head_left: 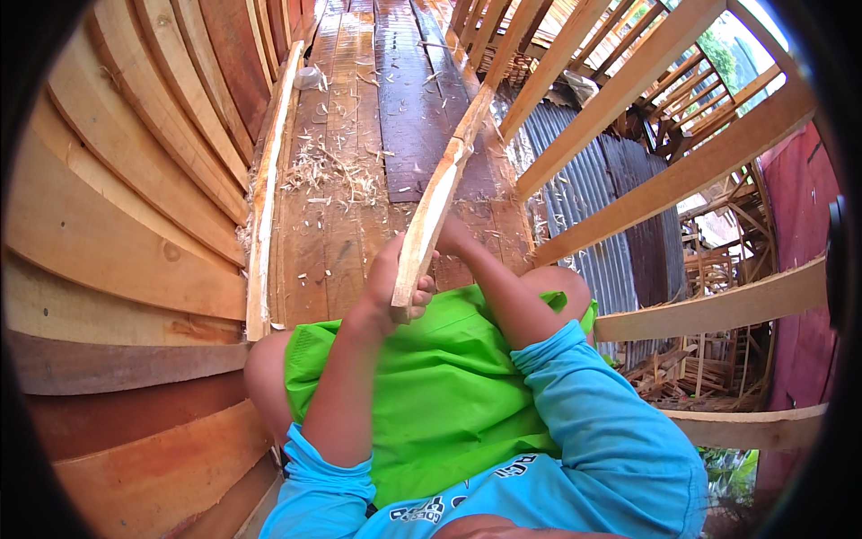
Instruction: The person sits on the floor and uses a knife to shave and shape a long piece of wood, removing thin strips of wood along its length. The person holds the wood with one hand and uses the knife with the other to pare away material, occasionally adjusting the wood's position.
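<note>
A long pale wooden strip [435, 193] slants up and away from my lap, its near end tilted over the green shorts. My left hand [384, 274] is wrapped round that near end from the left, and its fingertips show on the right side of the wood. Close behind the strip, a little farther along, is my right hand [452, 235]. The wood covers most of it, so its fingers are hidden and I cannot make out how it holds or touches the strip.
Curly wood shavings [337, 175] litter the plank floor [350, 238]. A second pale strip [268, 193] lies along the left board wall [135, 242]. Near its far end stands a small clear cup [308, 78]. Slatted railing [620, 108] runs along the right, with corrugated metal sheets [575, 171] beyond.
</note>
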